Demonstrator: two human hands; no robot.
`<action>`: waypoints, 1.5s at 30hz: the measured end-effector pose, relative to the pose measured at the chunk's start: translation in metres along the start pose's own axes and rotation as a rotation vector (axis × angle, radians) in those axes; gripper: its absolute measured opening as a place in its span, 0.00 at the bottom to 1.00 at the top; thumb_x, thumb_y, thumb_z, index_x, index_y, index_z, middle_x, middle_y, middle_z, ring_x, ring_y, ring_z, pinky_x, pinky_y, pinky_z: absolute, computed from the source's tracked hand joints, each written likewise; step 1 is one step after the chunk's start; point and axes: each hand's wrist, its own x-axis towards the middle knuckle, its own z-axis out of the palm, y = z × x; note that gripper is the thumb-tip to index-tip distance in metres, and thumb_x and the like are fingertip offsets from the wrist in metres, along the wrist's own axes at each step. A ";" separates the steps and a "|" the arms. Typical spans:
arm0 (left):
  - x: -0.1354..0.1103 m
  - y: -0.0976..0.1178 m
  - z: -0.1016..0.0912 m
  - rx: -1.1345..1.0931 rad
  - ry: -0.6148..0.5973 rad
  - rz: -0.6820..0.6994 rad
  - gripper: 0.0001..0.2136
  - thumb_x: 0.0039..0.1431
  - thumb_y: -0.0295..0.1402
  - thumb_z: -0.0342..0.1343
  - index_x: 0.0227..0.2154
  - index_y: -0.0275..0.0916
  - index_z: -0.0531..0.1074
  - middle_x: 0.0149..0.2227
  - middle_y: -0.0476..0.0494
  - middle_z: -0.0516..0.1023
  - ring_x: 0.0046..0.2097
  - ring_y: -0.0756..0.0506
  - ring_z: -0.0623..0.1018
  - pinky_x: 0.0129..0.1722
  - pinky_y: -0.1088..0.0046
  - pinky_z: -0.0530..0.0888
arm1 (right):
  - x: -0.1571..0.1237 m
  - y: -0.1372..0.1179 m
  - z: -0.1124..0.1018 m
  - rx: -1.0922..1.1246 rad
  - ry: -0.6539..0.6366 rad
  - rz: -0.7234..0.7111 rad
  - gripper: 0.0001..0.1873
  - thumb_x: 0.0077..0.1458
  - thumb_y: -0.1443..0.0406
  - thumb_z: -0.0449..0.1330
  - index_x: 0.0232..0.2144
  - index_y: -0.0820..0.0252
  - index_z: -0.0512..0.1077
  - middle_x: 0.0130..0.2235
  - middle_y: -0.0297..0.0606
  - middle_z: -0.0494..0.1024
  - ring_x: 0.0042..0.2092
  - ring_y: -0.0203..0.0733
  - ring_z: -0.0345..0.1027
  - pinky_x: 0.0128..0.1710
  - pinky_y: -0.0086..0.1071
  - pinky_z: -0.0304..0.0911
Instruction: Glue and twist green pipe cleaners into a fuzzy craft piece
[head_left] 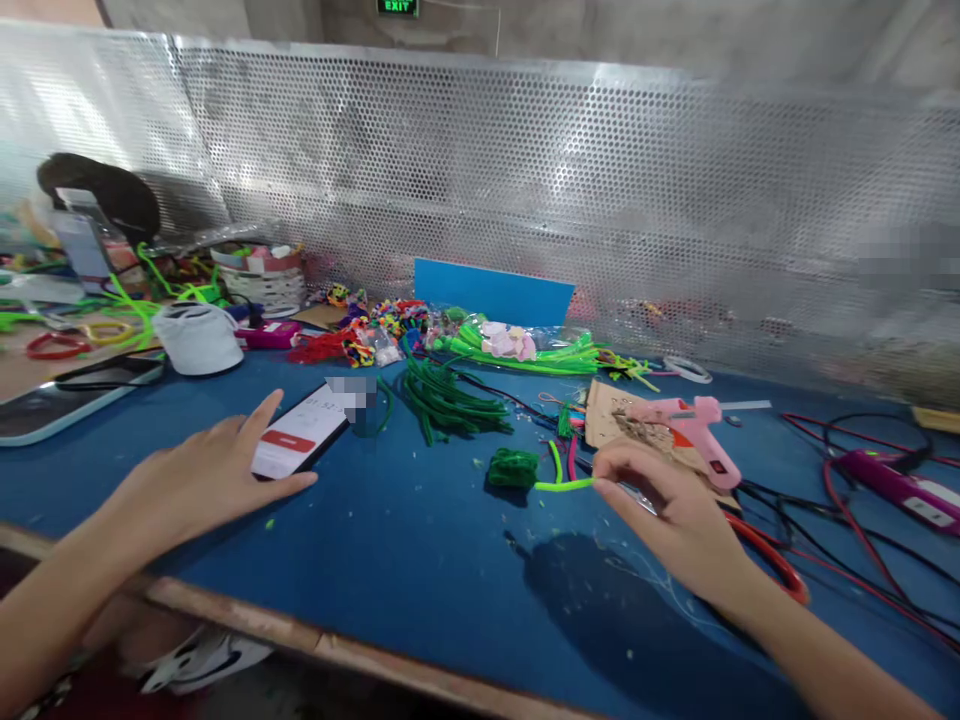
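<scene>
My left hand (214, 465) lies with fingers spread at the near left edge of a smartphone (300, 437), which rests on the table with its screen lit. The thumb reaches across the phone's lower end. On the right, my right hand (660, 500) pinches the end of a bright green pipe cleaner (564, 486) between thumb and fingertips. That stem's other end meets a dark green fuzzy bundle (513, 468); whether they are joined I cannot tell. Behind the bundle lies a loose sheaf of dark green pipe cleaners (454, 400).
A pink glue gun (701, 435) lies on a piece of cardboard (602, 410) beyond my right hand. Cables and a purple power strip (900, 490) spread at right. Bright green pipe cleaners (555, 358), a white cap (196, 340) and a basket (266, 285) line the back, before a perforated metal screen (480, 160).
</scene>
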 end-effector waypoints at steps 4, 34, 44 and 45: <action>-0.001 0.001 0.006 0.053 -0.065 0.025 0.35 0.51 0.49 0.40 0.57 0.31 0.41 0.45 0.32 0.67 0.45 0.37 0.68 0.43 0.64 0.62 | 0.001 0.002 -0.002 -0.013 0.024 -0.004 0.06 0.50 0.67 0.50 0.23 0.59 0.63 0.24 0.32 0.68 0.26 0.33 0.61 0.26 0.25 0.58; -0.026 0.001 0.014 0.085 0.437 0.178 0.28 0.50 0.43 0.38 0.48 0.25 0.57 0.45 0.31 0.66 0.44 0.36 0.66 0.43 0.64 0.61 | 0.001 0.003 -0.003 -0.157 0.055 -0.099 0.05 0.50 0.68 0.51 0.24 0.57 0.62 0.25 0.32 0.69 0.27 0.35 0.62 0.27 0.27 0.58; -0.019 -0.007 0.012 -0.028 0.115 -0.020 0.37 0.45 0.47 0.47 0.55 0.31 0.44 0.45 0.36 0.69 0.45 0.39 0.69 0.42 0.68 0.64 | 0.000 0.000 0.000 -0.069 -0.011 -0.042 0.06 0.50 0.68 0.50 0.23 0.58 0.62 0.26 0.33 0.69 0.29 0.34 0.62 0.29 0.27 0.59; -0.019 -0.007 0.010 -0.061 0.071 -0.030 0.37 0.46 0.47 0.46 0.55 0.31 0.42 0.45 0.36 0.69 0.45 0.39 0.69 0.42 0.68 0.64 | -0.001 0.000 0.001 -0.061 -0.019 -0.037 0.06 0.50 0.68 0.50 0.23 0.58 0.62 0.26 0.33 0.69 0.29 0.34 0.62 0.29 0.27 0.59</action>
